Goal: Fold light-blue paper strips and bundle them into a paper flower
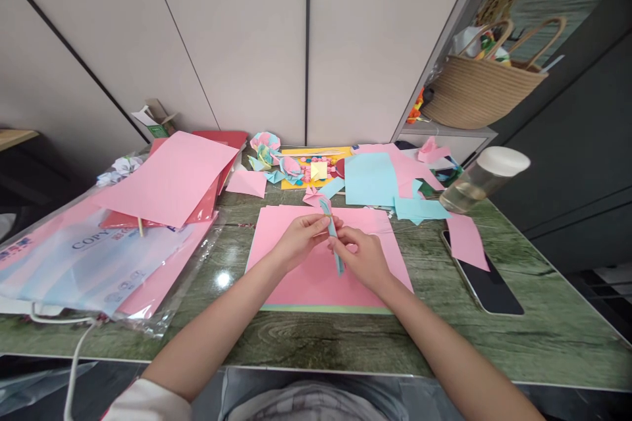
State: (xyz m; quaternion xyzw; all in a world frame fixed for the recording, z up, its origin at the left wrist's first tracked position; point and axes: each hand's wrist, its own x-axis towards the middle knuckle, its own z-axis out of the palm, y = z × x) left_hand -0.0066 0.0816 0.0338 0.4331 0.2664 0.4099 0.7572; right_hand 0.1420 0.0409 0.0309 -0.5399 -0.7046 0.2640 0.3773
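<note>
Between my two hands stands a narrow folded strip of light blue paper (339, 262), tilted slightly. My left hand (305, 240) pinches its upper part between thumb and fingers. Lower down, my right hand (363, 255) grips the same strip from the right side. Both hands are just above a stack of pink paper (296, 289), whose lower edge shows a green sheet. Right behind the strip lies a small folded pink paper piece (313, 197).
Paper flowers (291, 166), a yellow sheet (291, 181) and blue paper (370, 181) lie at the back. To the right are a phone (486, 283) and a lidded bottle (469, 187). Plastic-wrapped copy paper (93, 263) covers the left. A woven basket (486, 89) sits on a shelf.
</note>
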